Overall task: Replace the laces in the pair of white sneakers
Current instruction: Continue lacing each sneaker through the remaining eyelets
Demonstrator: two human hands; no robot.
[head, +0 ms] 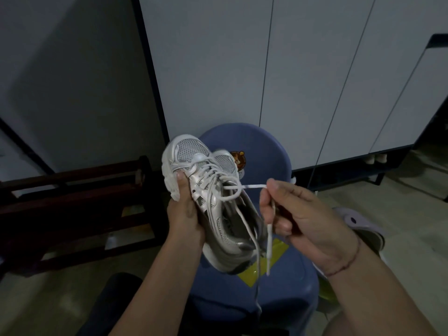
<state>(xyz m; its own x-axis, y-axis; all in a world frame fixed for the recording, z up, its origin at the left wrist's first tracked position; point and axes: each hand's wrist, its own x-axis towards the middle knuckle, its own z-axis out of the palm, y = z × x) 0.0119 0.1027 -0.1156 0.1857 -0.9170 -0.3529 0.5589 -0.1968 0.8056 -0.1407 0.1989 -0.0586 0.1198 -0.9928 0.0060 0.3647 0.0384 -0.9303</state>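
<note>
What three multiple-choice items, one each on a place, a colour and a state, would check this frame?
1. Where is the sneaker? A on the floor; B held up in the left hand; C in a box.
2. What colour is the chair behind it? A red; B green; C blue.
3. What is the right hand doing? A pinching the lace; B hanging open; C gripping the sole.
Key: 1 B, the hand grips its sole side in the air; 2 C, the seat and back are blue; 3 A, thumb and finger pinch the lace stretched from the eyelets.
</note>
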